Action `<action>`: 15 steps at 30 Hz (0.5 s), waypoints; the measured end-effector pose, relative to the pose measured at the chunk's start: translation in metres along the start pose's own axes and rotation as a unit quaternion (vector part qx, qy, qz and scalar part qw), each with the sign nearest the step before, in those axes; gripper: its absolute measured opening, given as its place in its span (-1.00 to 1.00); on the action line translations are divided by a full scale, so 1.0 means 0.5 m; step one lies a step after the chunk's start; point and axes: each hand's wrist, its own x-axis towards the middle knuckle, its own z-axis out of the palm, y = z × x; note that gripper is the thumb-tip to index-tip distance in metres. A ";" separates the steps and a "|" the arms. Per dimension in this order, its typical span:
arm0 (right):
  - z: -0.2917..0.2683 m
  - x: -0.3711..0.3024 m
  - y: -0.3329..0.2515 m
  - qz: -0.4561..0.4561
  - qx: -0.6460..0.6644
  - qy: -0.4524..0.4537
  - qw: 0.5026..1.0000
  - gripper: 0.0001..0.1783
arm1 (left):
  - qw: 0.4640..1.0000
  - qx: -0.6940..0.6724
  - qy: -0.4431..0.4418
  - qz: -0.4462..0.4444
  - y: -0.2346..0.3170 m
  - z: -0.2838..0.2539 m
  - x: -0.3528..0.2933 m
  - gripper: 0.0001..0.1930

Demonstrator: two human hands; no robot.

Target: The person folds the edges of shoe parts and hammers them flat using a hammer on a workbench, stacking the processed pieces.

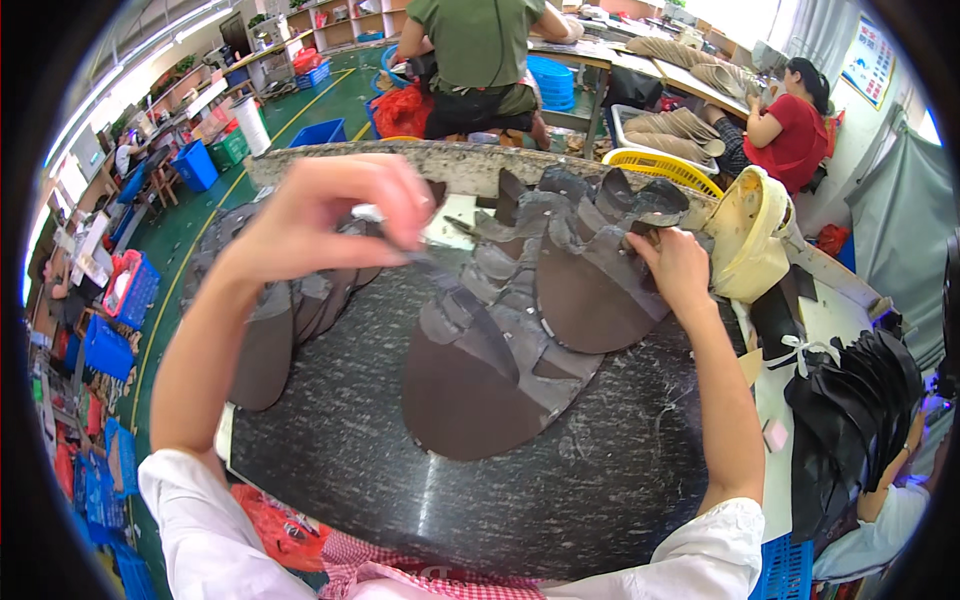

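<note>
My left hand [325,215], somewhat blurred, is raised over the dark table with its fingers pinched on a thin dark strip [480,325]. The strip hangs down across a rounded brown-and-grey shoe upper piece [465,400]. My right hand [680,270] is at the right of the overlapping row, thumb and fingers closed on the edge of another brown shoe upper piece [590,290]. Behind these lie several more grey-edged pieces [500,255], overlapping one another. A second group of brown pieces [262,345] lies partly hidden behind my left forearm.
A cream plastic pot [745,240] stands at the table's right rim, near my right hand. Black cut pieces [850,420] are stacked farther right. A yellow basket [665,170] sits beyond the far edge. Two people work ahead: one in green [475,50], one in red [790,140].
</note>
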 end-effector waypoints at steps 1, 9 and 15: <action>0.003 -0.001 -0.002 0.005 -0.019 0.003 1.000 -0.57 | 0.997 -0.075 0.007 -0.014 0.045 -0.017 -0.034 -0.85; -0.038 -0.064 -0.100 -0.076 -0.127 0.080 0.986 -0.74 | 0.889 -0.177 0.068 -0.416 0.145 0.208 -0.282 -0.88; -0.135 -0.231 -0.343 0.012 0.351 -0.289 0.891 -0.77 | 0.966 0.089 0.028 -0.243 0.065 0.281 -0.400 -0.84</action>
